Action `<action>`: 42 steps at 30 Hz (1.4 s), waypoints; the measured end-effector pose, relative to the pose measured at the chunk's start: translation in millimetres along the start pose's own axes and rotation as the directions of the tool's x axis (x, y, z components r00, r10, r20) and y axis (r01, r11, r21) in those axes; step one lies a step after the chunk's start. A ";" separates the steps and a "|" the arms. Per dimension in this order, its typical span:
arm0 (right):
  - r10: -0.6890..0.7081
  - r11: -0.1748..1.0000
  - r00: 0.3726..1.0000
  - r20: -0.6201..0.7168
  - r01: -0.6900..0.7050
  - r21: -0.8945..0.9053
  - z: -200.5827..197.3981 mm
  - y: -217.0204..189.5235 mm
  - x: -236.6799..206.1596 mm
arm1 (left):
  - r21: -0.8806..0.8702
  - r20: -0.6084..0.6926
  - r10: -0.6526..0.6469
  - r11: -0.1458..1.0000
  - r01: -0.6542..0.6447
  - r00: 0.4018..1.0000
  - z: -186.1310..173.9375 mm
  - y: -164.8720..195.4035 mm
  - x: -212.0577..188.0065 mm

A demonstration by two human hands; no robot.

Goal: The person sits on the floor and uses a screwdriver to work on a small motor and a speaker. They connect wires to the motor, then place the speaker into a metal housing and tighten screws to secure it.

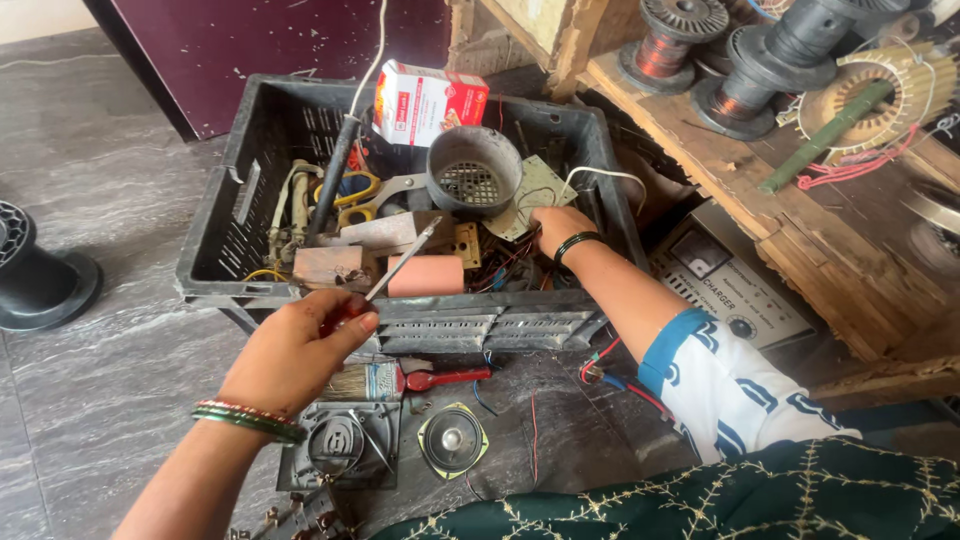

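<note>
The left hand is hovering at the near rim of a black crate, fingers curled and pinching the red handle of a screwdriver. Its metal shaft is slanting up and to the right, with the tip lying over a pale plate among the clutter in the crate. Green and red bangles are circling that wrist.

The right hand is reaching into the right side of the crate, fingers bent down among thin wires and small parts; whether it is gripping anything I cannot tell (the fingertips are hidden in the tangle). A black band is sitting on its wrist, and a blue-and-white sleeve is covering the forearm.

Just beside the right hand, a grey perforated cup is standing, with a greenish circuit board touching its side. A red-and-white box is leaning on the far wall of the crate, and yellow-handled scissors are lying near the middle.

On the floor in front of the crate, a paintbrush is lying just beside a red-handled tool, with a small round speaker near them. To the right, copper wire spools are resting on a wooden shelf.
</note>
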State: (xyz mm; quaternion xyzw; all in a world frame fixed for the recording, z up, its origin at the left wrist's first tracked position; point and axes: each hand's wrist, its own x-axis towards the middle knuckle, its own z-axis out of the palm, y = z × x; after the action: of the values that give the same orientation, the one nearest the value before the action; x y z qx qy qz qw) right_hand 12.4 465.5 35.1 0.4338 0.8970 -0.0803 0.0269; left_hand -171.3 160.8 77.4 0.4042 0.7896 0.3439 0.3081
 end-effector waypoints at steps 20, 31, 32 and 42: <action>0.352 0.385 0.795 -0.494 0.358 0.851 -12.0 55.5 30.9 | -0.122 0.065 0.077 0.990 -0.069 0.995 17.5 4.4 -4.2; -0.126 0.361 0.264 -0.956 0.910 0.203 -157.9 15.5 -67.7 | -0.735 -0.040 0.171 0.663 -0.145 0.985 30.2 32.0 -11.5; -0.244 0.361 0.363 -0.899 0.895 0.263 -146.9 -0.2 -80.3 | -0.803 -0.072 0.173 0.574 -0.160 0.982 32.6 34.6 -13.3; -0.734 0.281 0.236 -0.636 0.959 0.032 -50.6 -38.0 -180.2 | -0.892 0.105 0.175 0.452 0.015 0.979 77.2 46.6 -46.1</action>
State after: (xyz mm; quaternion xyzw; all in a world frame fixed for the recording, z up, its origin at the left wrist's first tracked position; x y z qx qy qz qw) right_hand 95.9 311.3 110.8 -0.1474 0.9110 -0.1548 -0.3527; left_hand -70.1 164.6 79.7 0.2505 0.4425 0.6807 0.5274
